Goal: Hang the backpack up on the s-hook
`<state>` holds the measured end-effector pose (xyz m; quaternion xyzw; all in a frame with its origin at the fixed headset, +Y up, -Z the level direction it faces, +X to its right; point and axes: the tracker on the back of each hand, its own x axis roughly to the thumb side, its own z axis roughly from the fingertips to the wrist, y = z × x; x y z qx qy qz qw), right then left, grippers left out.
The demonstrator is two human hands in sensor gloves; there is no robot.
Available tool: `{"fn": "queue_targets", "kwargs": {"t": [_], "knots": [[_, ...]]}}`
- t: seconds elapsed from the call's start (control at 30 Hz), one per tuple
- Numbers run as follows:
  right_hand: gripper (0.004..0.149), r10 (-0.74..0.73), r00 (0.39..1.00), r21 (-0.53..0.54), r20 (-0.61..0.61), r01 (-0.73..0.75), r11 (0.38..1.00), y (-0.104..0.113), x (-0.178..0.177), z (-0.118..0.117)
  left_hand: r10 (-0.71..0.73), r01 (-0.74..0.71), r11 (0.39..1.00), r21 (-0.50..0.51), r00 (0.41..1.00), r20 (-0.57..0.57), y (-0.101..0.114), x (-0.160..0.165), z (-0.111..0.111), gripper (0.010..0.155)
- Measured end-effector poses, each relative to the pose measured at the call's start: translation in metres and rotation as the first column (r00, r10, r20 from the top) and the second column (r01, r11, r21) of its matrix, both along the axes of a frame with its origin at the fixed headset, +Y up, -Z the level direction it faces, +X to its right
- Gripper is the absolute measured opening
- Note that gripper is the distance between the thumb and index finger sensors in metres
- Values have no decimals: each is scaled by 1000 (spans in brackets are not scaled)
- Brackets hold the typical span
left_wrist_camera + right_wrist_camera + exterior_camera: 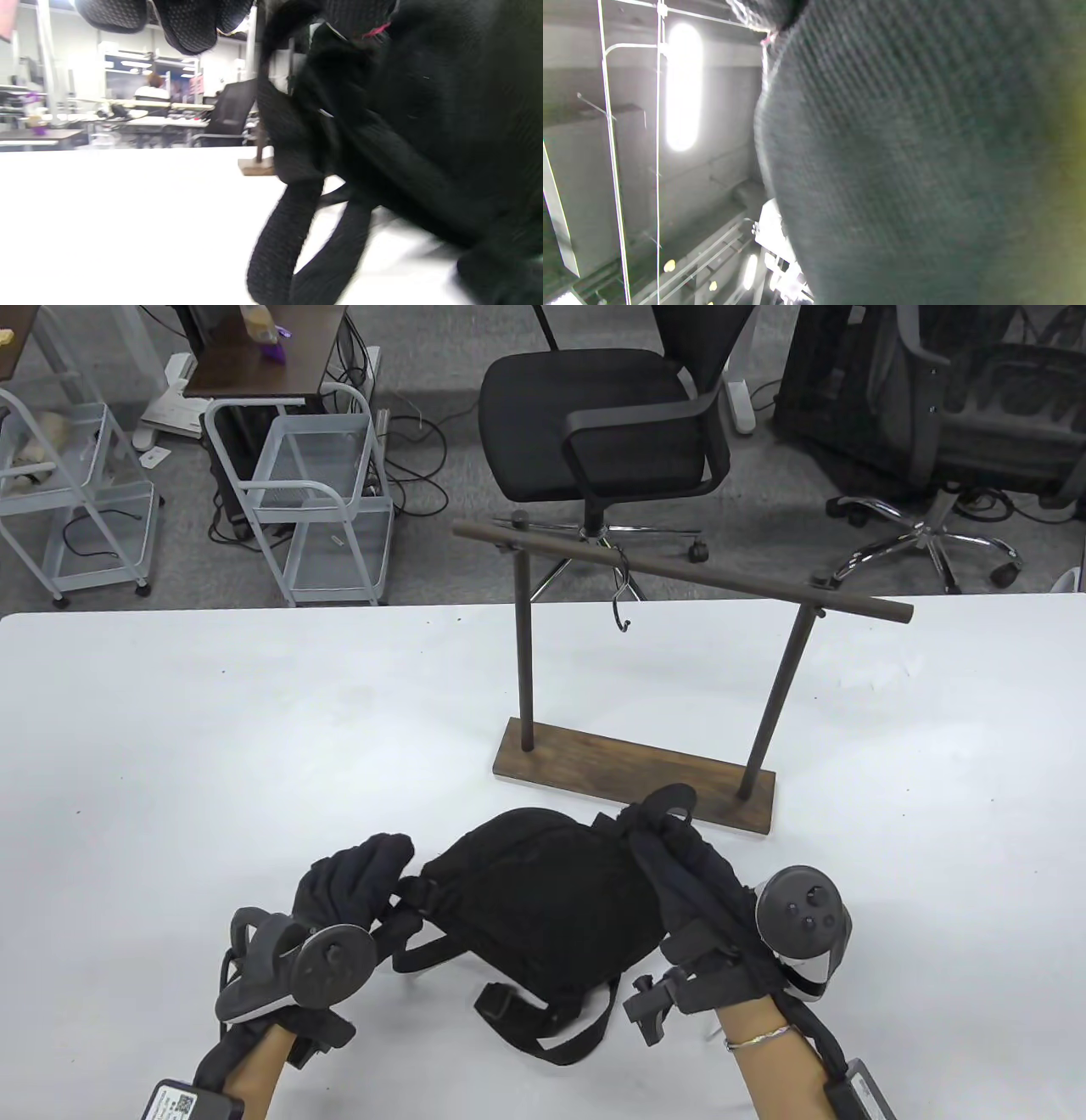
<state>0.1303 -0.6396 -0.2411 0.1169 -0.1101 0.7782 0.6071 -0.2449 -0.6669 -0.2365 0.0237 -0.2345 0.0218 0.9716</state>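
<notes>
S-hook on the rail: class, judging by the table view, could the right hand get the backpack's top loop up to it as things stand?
Probably yes: the s-hook hangs free, with open space between it and the right hand at the backpack.

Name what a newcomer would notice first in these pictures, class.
A black backpack lies near the front edge of the white table, with the left hand at its left side and the right hand on its top. Behind it stands a wooden rack with a small s-hook hanging from its bar.
</notes>
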Motion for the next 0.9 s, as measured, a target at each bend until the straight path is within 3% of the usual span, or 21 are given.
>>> {"fn": "queue_targets", "kwargs": {"t": [0.17,0.47,0.67,0.9], "knots": [[40,53,998,33,19,-53,998,29,0,-35,-13,8,999,-47,994,-111,-9,-30,-11,76],[41,99,993,-45,64,-96,994,54,-19,-98,-12,4,998,-61,992,-127,-11,-39,-14,75],[41,95,991,-129,94,-82,988,50,-19,-127,-16,8,997,-73,993,-114,-12,-38,-16,75],[43,102,992,-248,75,-80,965,23,-19,-142,-15,2,996,-88,989,-148,-14,-46,-19,75]]}}
